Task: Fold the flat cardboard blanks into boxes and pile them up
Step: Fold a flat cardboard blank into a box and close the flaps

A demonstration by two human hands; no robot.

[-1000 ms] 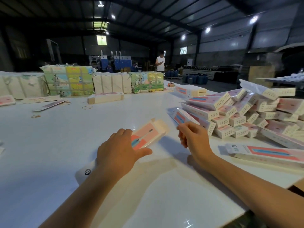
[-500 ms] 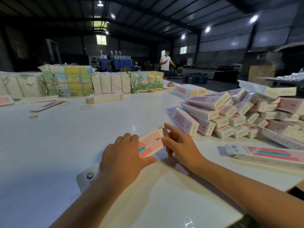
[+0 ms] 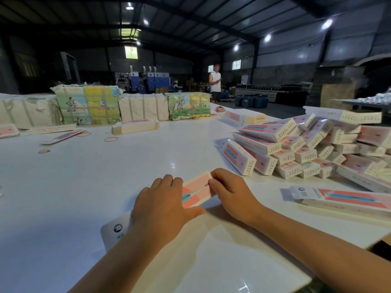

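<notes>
A long pink-and-white carton (image 3: 195,192) lies on the white table (image 3: 105,176) in front of me. My left hand (image 3: 160,206) presses down on its middle, covering most of it; a white end with a round logo sticks out below my wrist. My right hand (image 3: 230,193) grips the carton's far end with bent fingers. A big pile of folded boxes (image 3: 296,149) lies to the right, and one more folded box (image 3: 347,199) lies alone at the near right.
Wrapped bundles of flat blanks (image 3: 88,106) line the table's far edge, with a small stack (image 3: 135,126) in front. Rubber bands (image 3: 111,139) and loose blanks (image 3: 63,137) lie at the far left. A person (image 3: 215,83) stands beyond the table.
My right hand came back from the pile of boxes to the carton's far end and closed on it. The end flap that stood out has gone under my fingers. My left hand stayed pressed down.
</notes>
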